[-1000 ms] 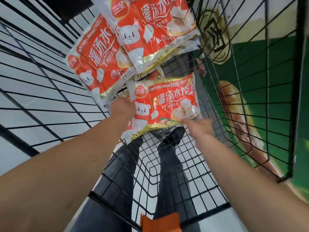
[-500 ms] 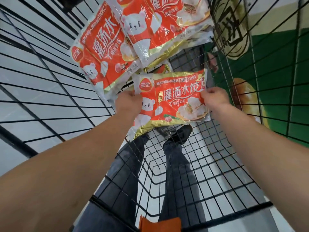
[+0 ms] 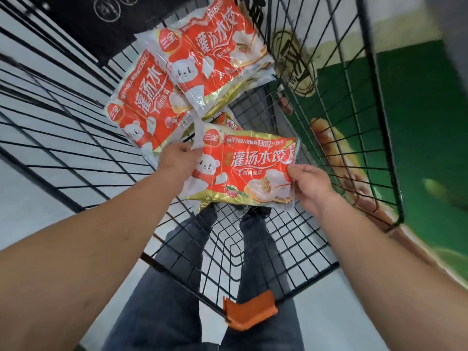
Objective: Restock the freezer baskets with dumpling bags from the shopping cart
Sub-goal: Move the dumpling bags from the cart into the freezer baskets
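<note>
Lifted slightly nearer, the red dumpling bag with its bear print is pinched by left hand and right hand above the shopping cart.

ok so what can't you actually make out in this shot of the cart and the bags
- Freezer baskets: none in the head view, outside the frame.
- Small bag under the pile: mostly covered by the held dumpling bag and the upper bags.
- Left hand: its fingers go behind the held bag, so its grip is hidden.
- Count of stacked bags: the layers overlap, so unclear.
- Green poster: right side blurred and cut by the edge.
</note>
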Demonstrator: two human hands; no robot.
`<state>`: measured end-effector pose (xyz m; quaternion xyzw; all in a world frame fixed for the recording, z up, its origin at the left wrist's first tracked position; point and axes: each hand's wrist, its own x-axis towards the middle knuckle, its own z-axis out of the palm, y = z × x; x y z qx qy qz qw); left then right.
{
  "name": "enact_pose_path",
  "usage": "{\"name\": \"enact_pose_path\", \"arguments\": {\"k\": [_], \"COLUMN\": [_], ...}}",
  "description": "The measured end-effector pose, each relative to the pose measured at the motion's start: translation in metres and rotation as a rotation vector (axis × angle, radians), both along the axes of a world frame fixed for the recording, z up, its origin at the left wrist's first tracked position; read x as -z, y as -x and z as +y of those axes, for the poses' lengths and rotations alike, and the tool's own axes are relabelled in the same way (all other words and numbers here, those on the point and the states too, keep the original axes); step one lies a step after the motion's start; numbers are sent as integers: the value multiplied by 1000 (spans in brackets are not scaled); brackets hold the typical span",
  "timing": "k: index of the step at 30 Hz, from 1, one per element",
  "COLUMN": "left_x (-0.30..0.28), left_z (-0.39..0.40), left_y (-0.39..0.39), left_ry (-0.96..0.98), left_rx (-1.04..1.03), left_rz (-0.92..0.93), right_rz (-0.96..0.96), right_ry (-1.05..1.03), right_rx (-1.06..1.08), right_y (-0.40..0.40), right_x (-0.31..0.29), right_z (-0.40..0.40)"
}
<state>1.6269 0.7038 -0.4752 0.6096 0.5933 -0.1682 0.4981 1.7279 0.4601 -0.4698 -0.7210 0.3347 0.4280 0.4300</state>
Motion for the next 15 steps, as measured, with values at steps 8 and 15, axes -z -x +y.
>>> {"name": "enact_pose_path", "arguments": {"k": [8, 15], "left_x": [-106, -169], "left_z": [9, -27], "left_y": [3, 15], "left_ry": [109, 144], "left_rx": [75, 158], "left_rz": [-152, -252], "right_rz": [-125, -227], "right_ry": [-92, -160], "right_rx": [269, 438], "right_y": [50, 95], "right_x": [-110, -183], "right_z": [-8, -56]}}
